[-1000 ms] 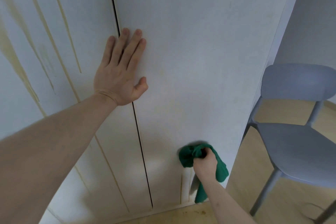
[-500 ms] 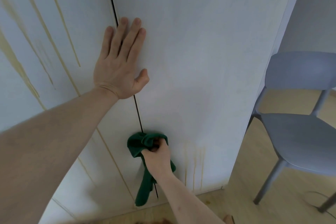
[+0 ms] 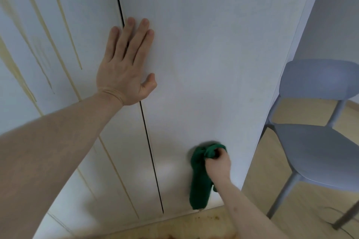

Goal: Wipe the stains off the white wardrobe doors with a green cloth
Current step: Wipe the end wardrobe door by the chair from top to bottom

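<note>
Long yellow stains [image 3: 64, 15] ran down the left door [image 3: 58, 103]. The left hand [image 3: 124, 68] lay flat, fingers straight, across the door gap. The right hand [image 3: 218, 164] gripped the cloth [image 3: 200, 180] at the right door's [image 3: 213, 54] bottom edge, well right of those stains.

Wardrobe doors [image 3: 204, 64]: two in view, split by one dark vertical gap
Green cloth [image 3: 200, 180]: one, bunched at the top, tail hanging down
Hands: two, left hand [image 3: 124, 70] and right hand [image 3: 218, 165]
Straight fingers [image 3: 144, 33] on the left hand: four, plus one thumb
Yellowish drip streaks [image 3: 64, 17]: several on the left door, exact number unclear
Chair [image 3: 318, 141]: one, grey-blue
</note>
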`<state>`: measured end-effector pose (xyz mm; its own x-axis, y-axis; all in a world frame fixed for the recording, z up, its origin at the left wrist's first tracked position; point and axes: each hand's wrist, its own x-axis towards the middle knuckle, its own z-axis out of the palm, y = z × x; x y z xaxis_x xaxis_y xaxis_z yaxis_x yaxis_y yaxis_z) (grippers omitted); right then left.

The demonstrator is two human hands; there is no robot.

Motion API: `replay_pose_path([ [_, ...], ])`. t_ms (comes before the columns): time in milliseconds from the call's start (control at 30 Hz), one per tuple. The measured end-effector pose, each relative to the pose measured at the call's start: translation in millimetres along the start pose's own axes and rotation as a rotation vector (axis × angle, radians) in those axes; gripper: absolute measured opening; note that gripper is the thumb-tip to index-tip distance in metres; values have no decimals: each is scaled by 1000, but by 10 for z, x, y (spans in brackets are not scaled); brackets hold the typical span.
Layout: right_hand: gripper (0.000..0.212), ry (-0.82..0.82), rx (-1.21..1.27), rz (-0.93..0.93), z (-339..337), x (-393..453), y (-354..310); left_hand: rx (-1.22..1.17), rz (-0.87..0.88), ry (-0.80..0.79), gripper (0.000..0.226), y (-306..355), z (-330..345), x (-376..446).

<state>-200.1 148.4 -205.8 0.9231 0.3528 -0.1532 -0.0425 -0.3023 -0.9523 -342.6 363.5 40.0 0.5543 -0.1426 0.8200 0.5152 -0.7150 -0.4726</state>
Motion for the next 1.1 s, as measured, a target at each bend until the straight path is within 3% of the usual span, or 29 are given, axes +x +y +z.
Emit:
replay_pose_path([
  [133,25,214,-60,80,-524,384,189,-2,2,-2,95,-13,2,4],
  [200,37,235,-3,151,-669,502,305,2,6,-4,95,-21,6,18],
  [400,60,37,332,199,-500,375,326,6,5,-12,94,-16,12,-8],
  [733,46,-436,431,205,967,-521,92,1,7,18,94,-13,18,-1],
  [833,39,-474,483,263,1181,-614,52,-3,4,18,93,-3,15,9],
  [1100,51,-366,481,313,1376,-511,215,15,11,-7,93,-5,-11,13],
])
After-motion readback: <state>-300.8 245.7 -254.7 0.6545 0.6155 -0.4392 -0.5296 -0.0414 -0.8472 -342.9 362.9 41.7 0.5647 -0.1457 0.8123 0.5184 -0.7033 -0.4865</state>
